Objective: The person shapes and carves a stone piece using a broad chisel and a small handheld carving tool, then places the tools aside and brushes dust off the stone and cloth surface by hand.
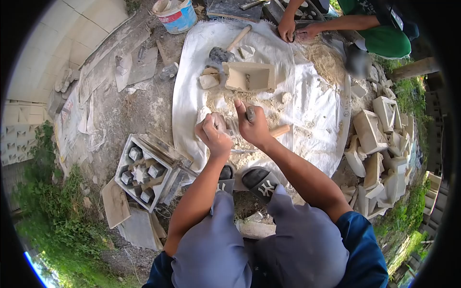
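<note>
Over the white sheet [189, 91], my left hand [214, 137] is closed, its fingers curled around something pale that I cannot make out. A whitish chunk [204, 114] shows just beyond its fingers. Close beside it, my right hand [254, 128] wraps round a tool handle [250, 114], thumb stretched upward; the tool's working end is hidden. A wooden handle [280, 130] sticks out behind my right wrist. Ahead of both hands, a pale box-shaped block [249, 77] stands with its hollow facing up. Beyond it lies a mallet [222, 54] with a dark head.
Broken pieces [209, 79] lie left of the block. A co-worker's hands [297, 33] are at the far right. A bucket [175, 17] stands at the far left. A hexagonal mould [144, 170] sits at near left; cast blocks [372, 132] are piled at right.
</note>
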